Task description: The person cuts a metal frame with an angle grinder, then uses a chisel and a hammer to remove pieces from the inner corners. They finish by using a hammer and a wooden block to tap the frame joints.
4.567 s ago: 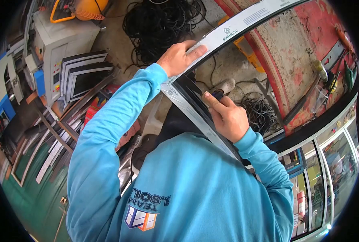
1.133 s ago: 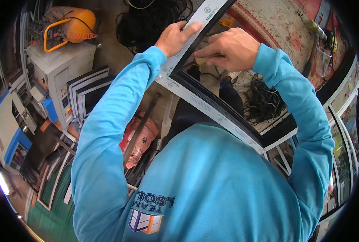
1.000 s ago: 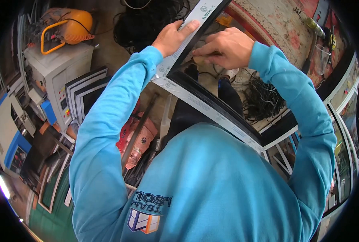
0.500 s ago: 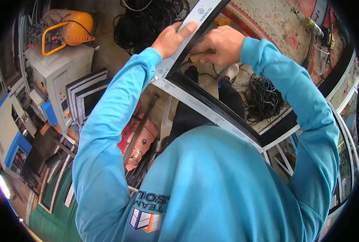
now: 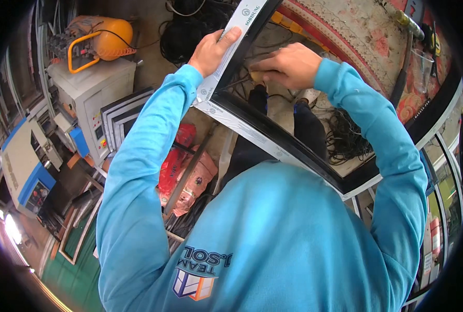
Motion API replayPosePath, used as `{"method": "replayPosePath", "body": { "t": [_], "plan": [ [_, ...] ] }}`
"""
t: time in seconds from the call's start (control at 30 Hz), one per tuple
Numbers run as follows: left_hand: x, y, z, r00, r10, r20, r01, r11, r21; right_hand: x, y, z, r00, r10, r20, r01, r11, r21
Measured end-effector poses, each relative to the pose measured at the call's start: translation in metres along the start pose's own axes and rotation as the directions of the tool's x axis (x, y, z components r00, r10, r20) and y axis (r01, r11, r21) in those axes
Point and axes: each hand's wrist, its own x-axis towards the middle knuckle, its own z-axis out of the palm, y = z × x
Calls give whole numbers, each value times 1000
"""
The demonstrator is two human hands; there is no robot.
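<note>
A black window frame (image 5: 265, 141) with white printed protective film lies across my lap, tilted in view. My left hand (image 5: 216, 51) is closed round its left side, thumb on the filmed face and fingers at the outer edge. Inside the frame opening, my right hand (image 5: 293, 66) is closed on a small yellowish-tan block (image 5: 256, 76), mostly covered by the fingers. That hand is just right of the frame's black inner edge, and a small gap shows between them.
An orange air compressor (image 5: 104, 39) sits on a grey cabinet (image 5: 81, 96) at left, near stacked dark frames (image 5: 125, 117). Black tangled cord (image 5: 348, 136) lies on the floor by my feet. A patterned red-edged cloth (image 5: 356, 34) with a drill (image 5: 409, 25) is at upper right.
My right hand has drawn back slightly to the right, away from the frame's left side, with the tan block. My left hand keeps its hold. The whole view has shifted a little.
</note>
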Motion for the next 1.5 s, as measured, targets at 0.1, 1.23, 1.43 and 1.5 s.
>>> {"method": "replayPosePath", "body": {
  "t": [0.1,1.23,1.43,1.5],
  "plan": [
    [-3,3,-1,1000,1,-22,0,1000,22,-22,-9,-3,997,72,27,-76,978,192],
    [-2,3,0,998,-26,-65,24,999,-46,-30,-73,72,953,267,142,-293,697,654],
    [-3,2,2,997,-38,-64,36,999,-32,-29,-65,108,969,244,-38,-91,498,862],
    [-3,0,2,996,-34,-77,32,999,-26,-38,-59,98,951,232,207,-250,174,953]
  ]
}}
